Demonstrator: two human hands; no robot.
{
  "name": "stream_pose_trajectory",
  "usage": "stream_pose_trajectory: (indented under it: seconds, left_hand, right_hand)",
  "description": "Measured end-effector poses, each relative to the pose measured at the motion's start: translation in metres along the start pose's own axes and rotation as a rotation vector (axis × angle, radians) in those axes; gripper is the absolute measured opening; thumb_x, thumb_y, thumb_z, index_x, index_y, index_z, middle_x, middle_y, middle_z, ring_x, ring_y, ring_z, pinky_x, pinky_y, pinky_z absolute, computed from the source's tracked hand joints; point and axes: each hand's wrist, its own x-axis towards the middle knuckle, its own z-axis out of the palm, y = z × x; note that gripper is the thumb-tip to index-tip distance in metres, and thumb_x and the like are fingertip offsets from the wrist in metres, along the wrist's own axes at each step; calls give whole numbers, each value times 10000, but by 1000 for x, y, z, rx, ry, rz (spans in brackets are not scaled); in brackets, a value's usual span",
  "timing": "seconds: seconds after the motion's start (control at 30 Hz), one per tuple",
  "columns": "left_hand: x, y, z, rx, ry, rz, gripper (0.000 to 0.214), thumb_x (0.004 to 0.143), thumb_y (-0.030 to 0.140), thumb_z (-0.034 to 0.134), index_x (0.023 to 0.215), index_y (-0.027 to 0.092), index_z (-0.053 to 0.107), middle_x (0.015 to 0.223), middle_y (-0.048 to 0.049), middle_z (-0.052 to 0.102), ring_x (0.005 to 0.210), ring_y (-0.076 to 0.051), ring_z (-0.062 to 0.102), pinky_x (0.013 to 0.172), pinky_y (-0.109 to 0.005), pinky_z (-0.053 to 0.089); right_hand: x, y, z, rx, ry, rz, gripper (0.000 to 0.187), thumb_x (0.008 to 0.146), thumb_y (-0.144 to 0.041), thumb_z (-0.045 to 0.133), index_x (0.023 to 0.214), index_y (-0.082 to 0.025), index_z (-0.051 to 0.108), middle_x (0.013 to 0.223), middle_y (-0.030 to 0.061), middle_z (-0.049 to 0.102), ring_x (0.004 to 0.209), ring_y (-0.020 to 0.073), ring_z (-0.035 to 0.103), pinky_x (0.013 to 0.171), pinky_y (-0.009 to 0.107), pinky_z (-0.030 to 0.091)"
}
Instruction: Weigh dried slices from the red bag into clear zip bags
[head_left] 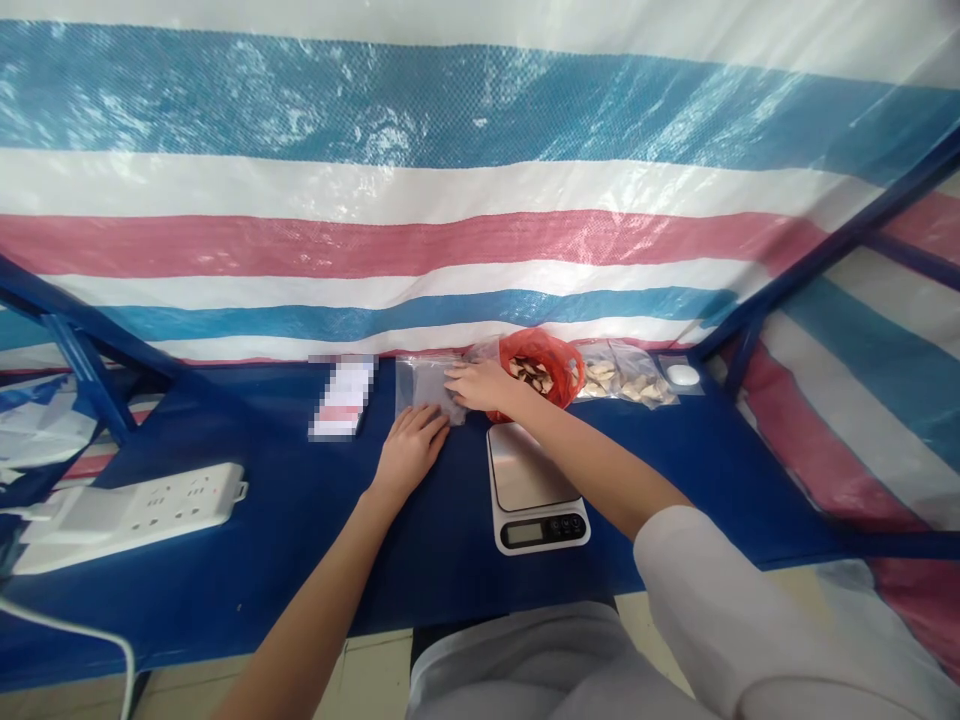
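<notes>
Clear plastic bags (421,378), seemingly in a flat pile, lie near the back edge of the blue table. My left hand (411,447) rests at their front edge, fingers stretched and fingertips touching the plastic. From the right, my right hand (478,386) lies over the bags with its fingers slightly apart; its palm side is hidden. Just right of that hand stands an open red plastic bag (541,362) holding pale and dark dried slices. Below my right forearm is a kitchen scale (529,470), partly covered by the arm, its display apparently blank.
Filled clear bags of pale slices (634,382) lie right of the red bag, beside a round white object (682,375). A phone-like item (343,398), blurred out, is at left. A white power strip (176,505) sits far left. Striped sheeting (420,245) hangs behind the table.
</notes>
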Motion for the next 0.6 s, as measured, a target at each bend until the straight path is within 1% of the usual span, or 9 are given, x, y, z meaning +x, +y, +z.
stream_pose_trajectory:
  seconds: [0.1,0.17,0.33,0.43,0.5,0.6]
  left_hand:
    - [1,-5,4,-13,-19,-1,316,995,321,462,1060,192,744,1172,-106,727,1144,-295,662,1041,-501,509]
    - [4,-6,6,-24,-26,0,322,994,334,465,1043,196,751,1165,-105,729,1137,-294,665,1034,-497,516]
    - [11,-3,8,-37,-27,-13,334,997,351,455,1025,216,759,1139,-101,737,1125,-285,666,1024,-488,522]
    - [11,-3,9,-44,-31,-23,329,994,350,459,1028,213,756,1142,-104,736,1132,-286,663,1028,-490,517]
    - [11,-6,8,-53,-46,-21,316,989,348,468,1035,213,750,1159,-102,730,1142,-285,659,1042,-496,504]
    - [11,-11,6,-67,-73,-8,298,982,342,475,1060,224,737,1182,-99,721,1155,-285,654,1069,-520,476]
  right_hand:
    - [0,3,10,-24,10,-5,322,965,-270,518,1221,-148,671,1445,143,557,1348,303,490,1083,503,404]
    - [1,5,14,-30,20,-12,345,976,-271,495,1258,-152,653,1462,140,540,1375,311,461,1100,527,381]
    - [6,11,21,-18,48,-53,332,983,-255,470,1233,-159,668,1437,124,568,1354,309,483,1073,515,404]
    - [5,13,22,-14,77,-49,325,986,-248,458,1206,-161,681,1415,112,591,1351,308,486,1071,509,404]
    - [3,13,20,-7,101,-39,320,986,-240,455,1193,-166,687,1402,105,604,1345,300,496,1072,501,406]
    - [-5,10,10,15,154,-29,313,982,-227,463,1187,-178,693,1378,100,625,1321,274,525,1087,481,401]
